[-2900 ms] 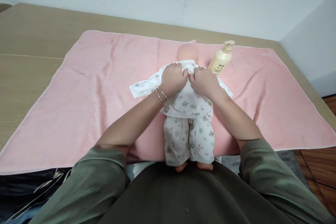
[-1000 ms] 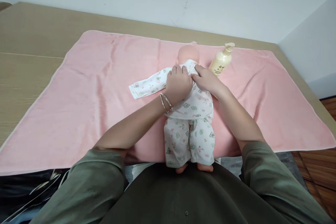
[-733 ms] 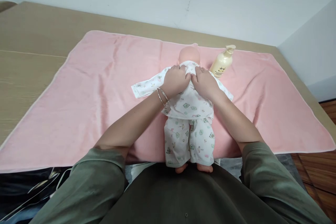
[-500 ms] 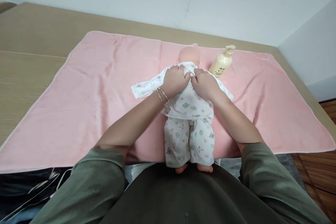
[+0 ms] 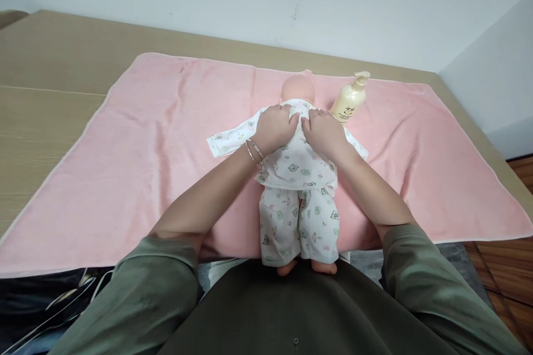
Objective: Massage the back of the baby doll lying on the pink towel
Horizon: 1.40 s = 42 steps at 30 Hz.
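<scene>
Left hand (image 5: 273, 130): palm down on the back of the top (image 5: 302, 169), loosely bent; whether you pinch cloth can't be told.
Right hand (image 5: 326, 133): just beside it on the same cloth, also bent, your thumbs nearly meeting; any pinch is hidden.
Upper back: your step seems to be pressing or smoothing here, both hands together; the next move calls for light, even contact that won't drag the top into folds.
Doll (image 5: 298, 87): under your hands, apparently face down, head just beyond them, trousers (image 5: 278, 227) on your side.
Bottle (image 5: 348, 102): just beyond your right hand, unheld.
Blanket (image 5: 120, 177): beneath the doll, spreading well past both hands.
</scene>
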Each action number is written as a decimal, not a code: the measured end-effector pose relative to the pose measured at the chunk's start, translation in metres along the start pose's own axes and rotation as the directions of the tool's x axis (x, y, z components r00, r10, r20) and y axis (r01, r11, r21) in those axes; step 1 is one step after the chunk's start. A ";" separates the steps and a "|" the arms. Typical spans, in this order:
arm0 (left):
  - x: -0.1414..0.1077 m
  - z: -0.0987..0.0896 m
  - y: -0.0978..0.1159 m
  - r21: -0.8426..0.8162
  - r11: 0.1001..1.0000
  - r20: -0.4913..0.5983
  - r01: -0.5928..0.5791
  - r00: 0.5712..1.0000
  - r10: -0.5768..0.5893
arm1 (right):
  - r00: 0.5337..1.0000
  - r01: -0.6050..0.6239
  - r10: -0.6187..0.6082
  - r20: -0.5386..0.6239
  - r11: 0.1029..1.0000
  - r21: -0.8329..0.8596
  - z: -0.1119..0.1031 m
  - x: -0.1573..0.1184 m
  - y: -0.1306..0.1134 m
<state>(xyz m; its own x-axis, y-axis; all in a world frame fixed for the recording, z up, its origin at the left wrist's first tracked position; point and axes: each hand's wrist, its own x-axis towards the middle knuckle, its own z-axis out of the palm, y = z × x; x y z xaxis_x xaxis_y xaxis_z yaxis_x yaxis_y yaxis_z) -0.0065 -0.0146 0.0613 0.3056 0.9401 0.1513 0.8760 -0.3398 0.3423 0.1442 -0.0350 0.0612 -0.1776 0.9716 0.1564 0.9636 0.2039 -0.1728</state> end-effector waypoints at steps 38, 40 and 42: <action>-0.013 -0.004 0.019 0.083 0.995 0.014 0.057 0.998 -0.058 | 1.000 0.023 -0.025 0.018 0.994 0.111 0.007 0.015 0.015; -0.009 -0.008 0.015 0.062 0.996 0.038 0.063 0.997 -0.065 | 1.000 0.029 -0.029 -0.001 0.994 0.108 0.009 0.011 0.012; -0.004 -0.010 0.010 0.033 0.998 0.057 0.062 0.996 -0.064 | 0.999 0.040 -0.040 -0.003 0.995 0.093 0.008 0.006 0.008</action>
<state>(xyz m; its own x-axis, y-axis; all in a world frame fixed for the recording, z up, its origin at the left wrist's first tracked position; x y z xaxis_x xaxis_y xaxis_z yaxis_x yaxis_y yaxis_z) -0.0029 -0.0223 0.0730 0.2695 0.9600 0.0764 0.9050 -0.2796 0.3207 0.1491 -0.0269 0.0526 -0.2150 0.9623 0.1663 0.9331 0.2527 -0.2557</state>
